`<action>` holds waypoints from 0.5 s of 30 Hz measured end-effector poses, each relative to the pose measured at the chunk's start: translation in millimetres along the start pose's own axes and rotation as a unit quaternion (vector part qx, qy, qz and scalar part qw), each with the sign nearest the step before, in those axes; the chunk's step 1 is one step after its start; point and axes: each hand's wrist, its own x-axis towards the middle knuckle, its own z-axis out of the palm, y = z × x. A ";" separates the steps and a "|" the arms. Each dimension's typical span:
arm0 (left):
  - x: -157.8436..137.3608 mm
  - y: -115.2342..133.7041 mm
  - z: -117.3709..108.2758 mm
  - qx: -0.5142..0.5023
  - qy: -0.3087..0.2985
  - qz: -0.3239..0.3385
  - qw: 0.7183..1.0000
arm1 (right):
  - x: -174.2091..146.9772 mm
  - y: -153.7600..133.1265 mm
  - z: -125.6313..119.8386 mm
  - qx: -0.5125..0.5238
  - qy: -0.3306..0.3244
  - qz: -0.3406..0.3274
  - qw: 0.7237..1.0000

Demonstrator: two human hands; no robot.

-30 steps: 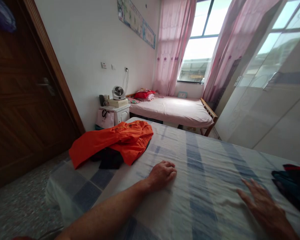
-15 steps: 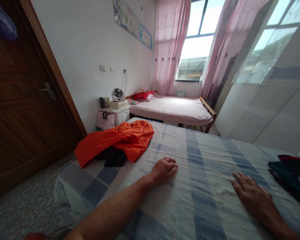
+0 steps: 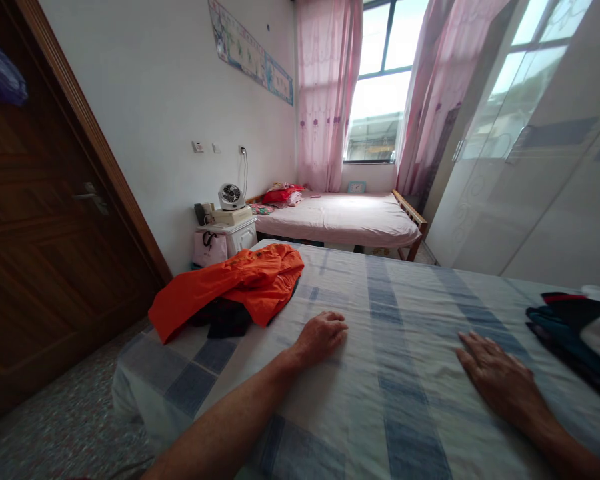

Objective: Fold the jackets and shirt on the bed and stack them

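Observation:
My left hand (image 3: 323, 337) rests on the blue-and-white checked bedsheet (image 3: 360, 413), its fingers loosely bent and nothing visible in it. Flat on the same sheet to the right lies my right hand (image 3: 500, 377), fingers stretched out and holding nothing. An orange garment (image 3: 260, 270) is spread at the left side of the bed, beyond my left hand, with dark clothing (image 3: 227, 320) partly hidden under it. Past my right hand, a folded pile of dark and white clothes (image 3: 570, 333) sits at the right edge of view.
Behind this bed stands a second bed with a pink sheet (image 3: 350, 217). A white nightstand (image 3: 243, 235) carries a small fan (image 3: 231, 196). A wooden door (image 3: 55, 220) is at left, and a glossy white wardrobe (image 3: 545, 220) lines the right.
The view has shifted slightly, so the room sits a little further left in the picture. Both hands stay resting on the sheet, and the clothes have not moved.

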 end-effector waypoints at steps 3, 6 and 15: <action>0.7 -4.3 -22.5 0.038 0.047 -0.033 0.998 | 0.5 -4.2 -3.9 -0.002 -0.003 0.010 1.000; 1.5 -18.6 -63.0 0.093 0.110 -0.084 0.986 | 1.0 -7.6 -8.2 -0.004 -0.013 0.011 1.000; -26.2 -101.1 -138.1 0.303 0.078 -0.240 0.919 | 0.1 -9.9 -8.2 0.019 0.008 0.024 1.000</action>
